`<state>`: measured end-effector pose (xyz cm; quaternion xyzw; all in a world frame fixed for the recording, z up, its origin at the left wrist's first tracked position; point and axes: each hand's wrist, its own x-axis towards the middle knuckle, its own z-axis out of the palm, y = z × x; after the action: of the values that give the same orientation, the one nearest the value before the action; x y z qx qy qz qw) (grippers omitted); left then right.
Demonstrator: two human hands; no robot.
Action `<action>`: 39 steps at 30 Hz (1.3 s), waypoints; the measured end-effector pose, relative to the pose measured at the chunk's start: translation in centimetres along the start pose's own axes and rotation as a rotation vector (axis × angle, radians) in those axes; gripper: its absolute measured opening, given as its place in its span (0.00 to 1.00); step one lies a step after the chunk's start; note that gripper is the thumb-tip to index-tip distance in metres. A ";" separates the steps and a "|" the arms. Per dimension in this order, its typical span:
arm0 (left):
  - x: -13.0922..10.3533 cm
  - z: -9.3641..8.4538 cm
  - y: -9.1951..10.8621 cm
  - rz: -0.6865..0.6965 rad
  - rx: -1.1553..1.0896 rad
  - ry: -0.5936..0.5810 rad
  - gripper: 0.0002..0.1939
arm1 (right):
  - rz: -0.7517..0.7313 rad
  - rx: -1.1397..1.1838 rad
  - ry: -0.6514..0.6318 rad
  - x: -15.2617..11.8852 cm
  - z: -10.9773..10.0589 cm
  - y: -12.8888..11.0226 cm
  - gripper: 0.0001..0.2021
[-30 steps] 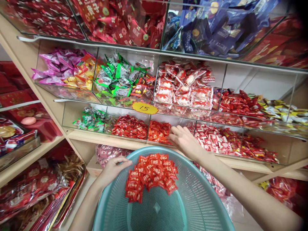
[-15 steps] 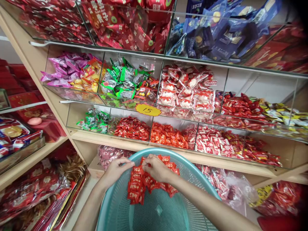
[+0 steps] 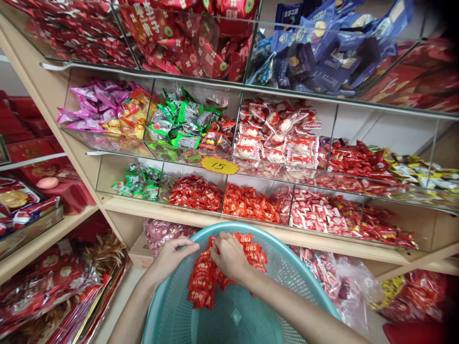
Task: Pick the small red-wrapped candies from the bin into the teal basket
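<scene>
Red packets [image 3: 202, 282] beneath, around right hand [image 3: 229, 255], inside basket [image 3: 304, 272].

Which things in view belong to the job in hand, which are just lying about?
In the job:
- basket
- left hand, at its rim
- red packets, inside
- right hand, at the packets

Just about:
- price tag
- blue packs
- purple packs

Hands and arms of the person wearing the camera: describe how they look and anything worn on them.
The left hand and right hand are bare, without gloves. The left forearm and right forearm show no sleeves. No watch or bracelet is visible.
</scene>
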<state>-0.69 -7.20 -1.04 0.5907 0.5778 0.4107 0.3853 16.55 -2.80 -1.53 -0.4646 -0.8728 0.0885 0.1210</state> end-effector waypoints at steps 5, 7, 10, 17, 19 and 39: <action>-0.1 0.0 0.3 -0.021 -0.006 0.007 0.15 | 0.032 0.011 0.009 -0.3 0.2 -0.1 0.08; -0.1 0.0 0.5 -0.029 -0.001 0.004 0.16 | 0.035 0.026 0.023 -0.4 0.3 0.0 0.07; -0.1 0.0 0.7 -0.032 0.010 -0.006 0.16 | 0.026 0.059 0.050 -0.6 0.2 0.1 0.07; 0.0 0.0 0.5 -0.041 0.008 -0.003 0.15 | -0.017 0.134 0.126 -0.8 -2.5 0.7 0.09; 0.0 0.0 0.5 -0.036 0.005 -0.005 0.15 | -0.027 0.143 0.174 -0.3 -4.2 1.4 0.10; 0.1 0.0 -0.2 -0.072 -0.050 -0.021 0.13 | 0.080 -0.203 0.015 8.8 -8.7 9.5 0.13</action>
<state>-0.77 -7.10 -1.19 0.5640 0.5841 0.4047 0.4207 21.85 10.14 5.34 -0.5095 -0.8571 0.0008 0.0762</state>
